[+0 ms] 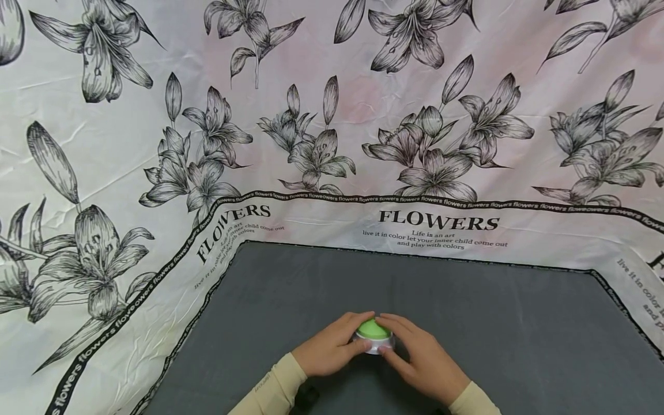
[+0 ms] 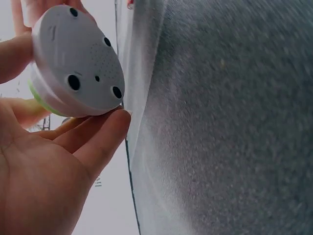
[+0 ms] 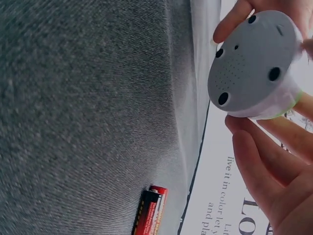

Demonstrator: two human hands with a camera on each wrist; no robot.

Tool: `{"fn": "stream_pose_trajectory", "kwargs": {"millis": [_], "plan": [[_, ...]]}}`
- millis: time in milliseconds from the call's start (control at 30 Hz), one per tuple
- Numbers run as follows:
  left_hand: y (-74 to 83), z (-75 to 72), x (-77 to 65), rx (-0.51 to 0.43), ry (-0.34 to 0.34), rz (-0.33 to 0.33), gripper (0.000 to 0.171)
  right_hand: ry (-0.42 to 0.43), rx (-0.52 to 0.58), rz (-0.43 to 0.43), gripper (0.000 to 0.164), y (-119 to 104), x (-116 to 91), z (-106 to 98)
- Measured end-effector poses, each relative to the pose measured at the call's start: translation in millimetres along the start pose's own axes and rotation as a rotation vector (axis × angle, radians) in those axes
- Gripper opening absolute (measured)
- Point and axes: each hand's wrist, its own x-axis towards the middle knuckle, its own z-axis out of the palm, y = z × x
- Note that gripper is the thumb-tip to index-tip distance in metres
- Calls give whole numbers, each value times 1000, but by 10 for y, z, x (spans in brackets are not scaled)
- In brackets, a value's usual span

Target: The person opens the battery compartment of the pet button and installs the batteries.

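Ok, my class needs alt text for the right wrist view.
A right hand and left hand hold a round white and green device, seen from beneath, showing four dark spots. Near the bottom, a red and black battery lies on a grey surface.

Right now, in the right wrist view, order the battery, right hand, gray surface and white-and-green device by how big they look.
Largest to smallest:
1. gray surface
2. white-and-green device and right hand, too alike to rank
3. battery, cut off by the frame

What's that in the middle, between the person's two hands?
A round green-and-white gadget is between the left hand and the right hand, held by both. The head view shows it.
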Motion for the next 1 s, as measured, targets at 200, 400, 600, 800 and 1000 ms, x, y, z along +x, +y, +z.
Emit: {"fn": "stream_pose_trajectory", "kwargs": {"millis": [200, 400, 600, 800, 1000], "plan": [[-7, -3, -10, -79, 5, -63, 67, -5, 2, 17, 57, -20, 3, -7], [16, 1, -12, -106, -1, -91, 65, 17, 36, 27, 49, -26, 3, 2], [43, -1, -5, -142, 5, -84, 62, 41, 63, 86, 42, -43, 18, -11], [56, -1, -5, -169, -13, -53, 64, 2, 93, 204, 38, -66, 58, -52], [19, 15, 3, -196, -71, -27, 92, -58, 114, 301, 36, -66, 104, -91]]}}
